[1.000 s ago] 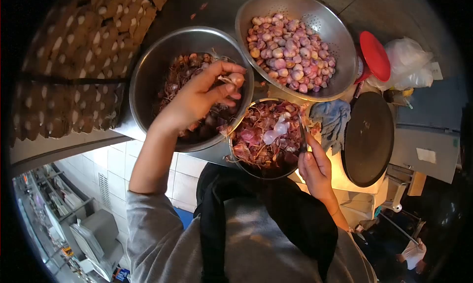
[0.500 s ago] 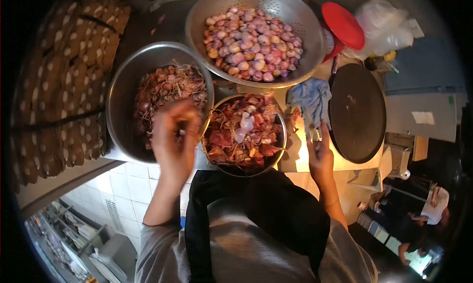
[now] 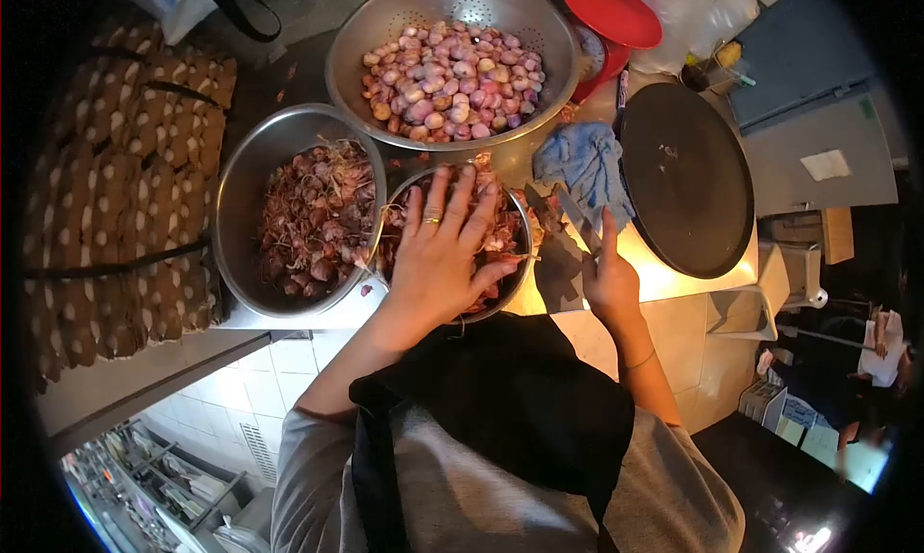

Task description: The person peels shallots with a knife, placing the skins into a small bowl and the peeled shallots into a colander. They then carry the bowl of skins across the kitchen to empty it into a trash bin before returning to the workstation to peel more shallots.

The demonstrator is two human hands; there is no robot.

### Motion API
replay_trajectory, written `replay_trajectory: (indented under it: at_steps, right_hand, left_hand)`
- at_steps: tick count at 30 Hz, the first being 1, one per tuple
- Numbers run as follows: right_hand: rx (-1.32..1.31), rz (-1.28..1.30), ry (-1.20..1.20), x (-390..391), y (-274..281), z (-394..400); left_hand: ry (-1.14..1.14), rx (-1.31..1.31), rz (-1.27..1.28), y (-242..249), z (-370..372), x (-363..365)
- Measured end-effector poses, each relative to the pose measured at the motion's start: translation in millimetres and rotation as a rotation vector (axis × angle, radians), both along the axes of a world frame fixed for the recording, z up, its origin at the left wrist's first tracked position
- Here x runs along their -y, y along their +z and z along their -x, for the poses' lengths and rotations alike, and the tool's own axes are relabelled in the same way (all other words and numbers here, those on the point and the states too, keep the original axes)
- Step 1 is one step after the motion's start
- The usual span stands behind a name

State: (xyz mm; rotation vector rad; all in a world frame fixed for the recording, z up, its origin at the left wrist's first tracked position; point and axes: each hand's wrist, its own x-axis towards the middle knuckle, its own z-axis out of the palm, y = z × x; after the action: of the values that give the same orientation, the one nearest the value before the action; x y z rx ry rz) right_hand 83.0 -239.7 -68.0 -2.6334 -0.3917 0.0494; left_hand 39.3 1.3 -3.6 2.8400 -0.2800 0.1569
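My left hand lies with fingers spread on the reddish skins in the middle metal bowl; a ring shows on one finger. The hand hides much of that heap. In my right hand is a knife, its blade pointing up and left beside the bowl, near a blue cloth. Unpeeled shallots with dry roots fill part of the left metal bowl. Behind, a large metal colander contains peeled pinkish shallots.
A round dark tray lies at the right of the metal table. A red-topped scale and plastic bags stand behind it. Stacked egg trays line the left. Other people are at the far right.
My left hand has moved right from the left bowl's edge onto the skins, its fingers now spread. My right hand still holds the knife. The camera view has shifted slightly.
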Motion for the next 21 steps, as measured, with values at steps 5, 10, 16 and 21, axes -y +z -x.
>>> replay_trajectory:
  at_steps: [5, 10, 16, 21]
  right_hand:
    - [-0.001, -0.086, -0.005, 7.2, -1.1, 9.4]
    - [-0.059, -0.007, 0.013, 15.8, 4.2, 9.0]
    - [-0.021, -0.106, 0.086, 29.6, -9.0, -0.8]
    - [-0.148, 0.136, 0.233, 30.5, -11.9, -16.8]
  left_hand:
    - [0.0, -0.098, 0.027, -40.0, 6.4, 8.4]
    - [-0.007, -0.137, -0.023, -46.3, 1.0, 11.4]
    - [0.069, -0.077, 0.367, -1.0, -2.5, 8.2]
    - [0.221, 0.276, 0.112, 22.6, 2.8, 7.8]
